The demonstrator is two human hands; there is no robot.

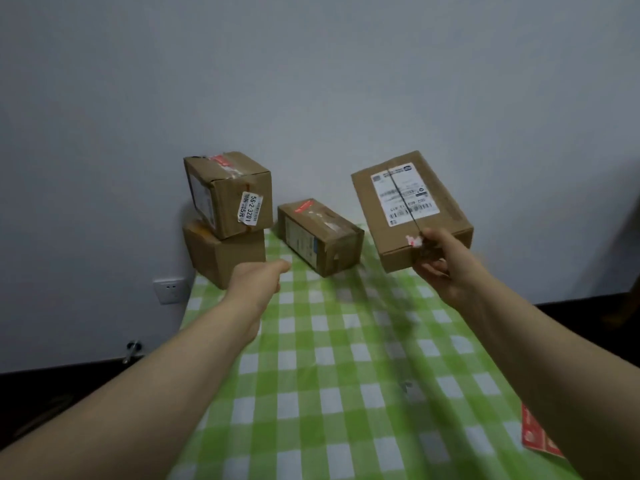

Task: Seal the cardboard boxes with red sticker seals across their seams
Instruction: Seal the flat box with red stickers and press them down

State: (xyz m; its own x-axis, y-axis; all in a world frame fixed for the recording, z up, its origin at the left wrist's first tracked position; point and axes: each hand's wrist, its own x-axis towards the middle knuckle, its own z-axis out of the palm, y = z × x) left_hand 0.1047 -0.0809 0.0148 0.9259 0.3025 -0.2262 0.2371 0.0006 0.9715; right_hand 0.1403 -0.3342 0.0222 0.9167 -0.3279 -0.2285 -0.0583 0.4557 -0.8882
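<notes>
Cardboard shows on the flat box (412,209), which the right hand (446,268) holds up above the tabletop (329,358), its fingers grasping the near edge just beside a red sticker seal (414,241) at the seam end. It is better, I think, to lay the box flat first and then rub the seal down across the seam. The left hand (258,282) is stretched toward the stacked boxes (239,188); I cannot tell how its fingers are.
</notes>
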